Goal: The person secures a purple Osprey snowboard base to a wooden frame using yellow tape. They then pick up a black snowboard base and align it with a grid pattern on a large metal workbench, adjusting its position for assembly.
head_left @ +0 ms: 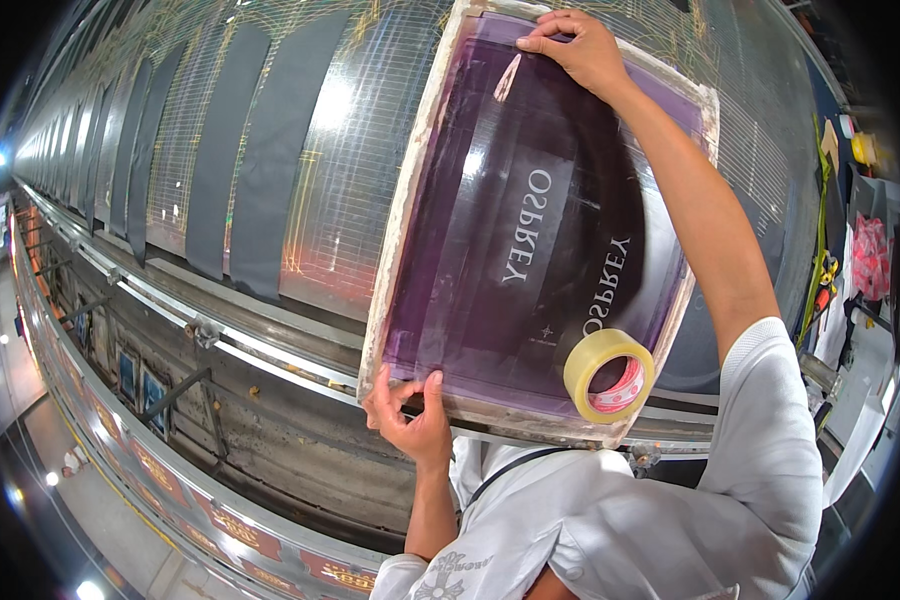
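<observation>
A screen printing frame [402, 215] with pale, stained rails lies before me, its purple mesh [460, 300] bearing mirrored lettering and a small pointed light shape near the far end. At the near left corner, my left hand [410, 415] grips the rail, thumb and fingers spread along the edge. My right arm reaches across the right side; my right hand [575, 50] holds the far rail, thumb on the mesh side. Whether a thin clear strip lies under either hand cannot be told. A roll of clear tape [582, 385] rests on the near right corner.
The frame lies over a long shiny printing table [340, 150] with dark grey fabric pieces [275, 140] to the left. A metal rail [255, 345] runs along its near edge. Pink crumpled material [870, 255] and a yellow container [863, 148] stand at the right.
</observation>
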### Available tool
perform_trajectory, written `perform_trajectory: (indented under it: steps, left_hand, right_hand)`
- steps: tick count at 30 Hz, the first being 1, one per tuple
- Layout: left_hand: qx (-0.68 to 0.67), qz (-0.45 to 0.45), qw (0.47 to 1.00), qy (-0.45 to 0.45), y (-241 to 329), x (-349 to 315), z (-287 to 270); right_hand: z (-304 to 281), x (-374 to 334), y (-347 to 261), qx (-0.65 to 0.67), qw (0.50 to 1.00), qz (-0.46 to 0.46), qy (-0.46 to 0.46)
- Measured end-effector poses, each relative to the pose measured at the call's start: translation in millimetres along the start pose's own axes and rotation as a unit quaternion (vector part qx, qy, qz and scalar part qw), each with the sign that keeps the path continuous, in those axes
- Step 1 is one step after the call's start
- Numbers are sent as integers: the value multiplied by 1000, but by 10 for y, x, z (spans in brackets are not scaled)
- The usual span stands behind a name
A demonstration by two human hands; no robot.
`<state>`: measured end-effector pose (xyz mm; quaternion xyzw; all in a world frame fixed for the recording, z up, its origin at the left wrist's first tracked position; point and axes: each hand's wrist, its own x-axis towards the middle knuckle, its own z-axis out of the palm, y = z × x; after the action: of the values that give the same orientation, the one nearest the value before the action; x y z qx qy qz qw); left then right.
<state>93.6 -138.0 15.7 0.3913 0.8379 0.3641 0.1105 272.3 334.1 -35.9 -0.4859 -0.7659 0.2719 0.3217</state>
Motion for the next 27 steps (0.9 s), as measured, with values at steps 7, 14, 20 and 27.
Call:
perform_trajectory:
  steps: [7,14,20,27]
  left_hand:
    - [-10,2,1000,0,14,13,0]
    - [-34,-5,999,1,3,7,11]
    - [-43,-6,999,8,15,14,19]
    - [-39,-17,999,0,19,19,8]
  right_hand:
    - [-41,-28,-80,7,1000,7,1]
    - [-35,-23,-66,3,1000,7,5]
    - [-19,-24,-91,-2,1000,13,6]
    - [-26,-13,-60,1,1000,15,3]
